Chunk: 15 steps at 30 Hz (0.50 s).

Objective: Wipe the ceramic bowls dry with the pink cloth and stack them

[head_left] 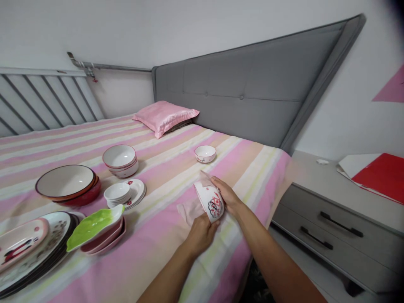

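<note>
Tilted on its side above the bed, a white bowl (pixel 211 203) with a red and black pattern is held between both hands. My left hand (pixel 202 235) grips its lower edge, fingers curled round it. At the upper rim, my right hand (pixel 225 193) is closed on the bowl and a thin pale pink cloth (pixel 191 210). That cloth hangs partly inside and to the left of the bowl. Beyond the hands, another small white bowl (pixel 205 154) with a red rim stands upright on the striped bedsheet (pixel 164 185).
Left on the bed are stacked bowls (pixel 120 160), large bowls (pixel 66 185), small saucers (pixel 135 191), a green leaf-shaped dish (pixel 94 227) and several plates (pixel 53 235). A pink pillow (pixel 166 115) lies by the grey headboard (pixel 240 84). A nightstand (pixel 334 223) stands right.
</note>
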Each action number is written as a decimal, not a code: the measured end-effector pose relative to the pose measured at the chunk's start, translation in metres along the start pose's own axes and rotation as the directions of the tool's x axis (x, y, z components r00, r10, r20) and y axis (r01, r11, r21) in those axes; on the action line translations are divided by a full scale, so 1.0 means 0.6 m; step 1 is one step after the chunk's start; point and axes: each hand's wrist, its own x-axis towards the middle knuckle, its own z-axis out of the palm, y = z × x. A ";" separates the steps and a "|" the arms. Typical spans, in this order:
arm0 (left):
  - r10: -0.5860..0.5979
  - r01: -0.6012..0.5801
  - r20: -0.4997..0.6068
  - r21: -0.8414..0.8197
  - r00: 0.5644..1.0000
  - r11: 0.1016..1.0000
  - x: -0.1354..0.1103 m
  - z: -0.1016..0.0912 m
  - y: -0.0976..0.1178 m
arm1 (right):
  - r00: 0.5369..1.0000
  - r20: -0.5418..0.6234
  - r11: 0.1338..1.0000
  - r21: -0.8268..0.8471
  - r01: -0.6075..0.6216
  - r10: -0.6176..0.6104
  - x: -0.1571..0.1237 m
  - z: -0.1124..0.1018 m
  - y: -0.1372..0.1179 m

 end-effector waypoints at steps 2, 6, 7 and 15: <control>-0.042 0.040 -0.027 -0.073 0.999 0.997 0.002 0.000 -0.002 | 0.998 0.041 0.998 -0.033 0.057 -0.055 -0.003 0.006 0.006; -0.103 0.085 -0.065 -0.232 0.993 0.969 0.005 0.001 -0.007 | 0.981 0.081 0.974 -0.130 0.185 -0.176 -0.001 0.013 0.019; -0.113 0.089 -0.073 -0.270 0.991 0.959 0.006 0.001 -0.008 | 0.978 0.071 0.969 -0.142 0.202 -0.194 0.002 0.014 0.023; -0.202 0.093 -0.145 -0.542 0.969 0.835 0.010 0.004 -0.022 | 0.948 -0.082 0.920 -0.280 0.274 -0.307 0.023 -0.001 0.062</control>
